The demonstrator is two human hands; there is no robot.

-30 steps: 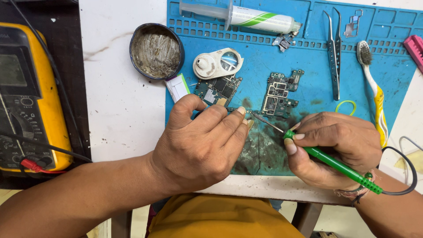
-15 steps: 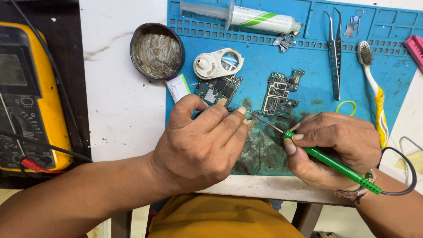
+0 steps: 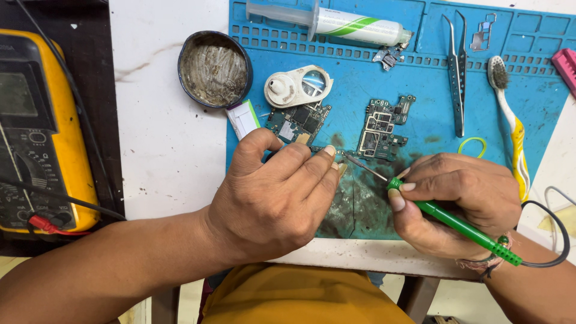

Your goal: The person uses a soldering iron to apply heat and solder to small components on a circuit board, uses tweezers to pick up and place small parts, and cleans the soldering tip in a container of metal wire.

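Green-handled soldering iron (image 3: 456,222) sits pen-style in the closed right hand (image 3: 456,201) — tip aimed at a small part, mostly hidden, pinched under the left hand (image 3: 276,198) fingertips (image 3: 327,157) on the blue mat (image 3: 420,78) — pressed steady for tip contact.

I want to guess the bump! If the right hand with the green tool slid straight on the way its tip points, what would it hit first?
Probably the left hand: the right hand aims the green tool up-left, its metal tip nearly at the left fingertips. Whether something small lies hidden under them, I can't tell.

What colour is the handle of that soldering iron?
Bright green, seen in the head view: the soldering iron in the right hand.
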